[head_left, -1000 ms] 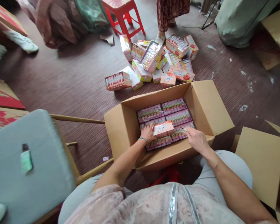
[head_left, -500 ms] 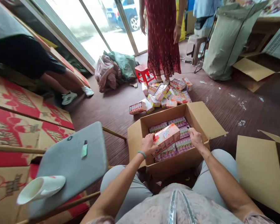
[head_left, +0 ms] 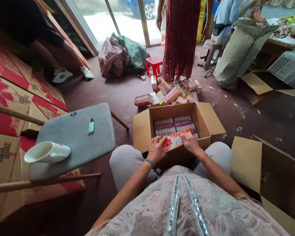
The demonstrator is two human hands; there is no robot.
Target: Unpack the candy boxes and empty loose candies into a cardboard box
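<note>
Between my knees stands an open cardboard carton [head_left: 172,111], its side flaps spread out. Inside it, purple small packs [head_left: 163,124] lie in rows. Over the carton's near edge I hold an orange-red printed box [head_left: 175,139] with flower pictures on it. My left hand [head_left: 157,149] is closed round its left end, a beaded bracelet on that wrist. At the right end, my right hand [head_left: 190,143] grips the same box with thumb and fingers. Beyond the carton, a loose pile of similar printed boxes [head_left: 173,93] lies on the floor.
A grey folding chair [head_left: 76,137] on the left bears a white mug [head_left: 48,152] and a small green item [head_left: 91,127]. Another open carton [head_left: 247,164] is at the right. A person in a dark red skirt [head_left: 182,39] stands by a red stool [head_left: 153,62].
The printed box has come nearer to me, from above the packs to the carton's near edge. My right hand, earlier at the carton's right side, now grips it too. The view has tilted.
</note>
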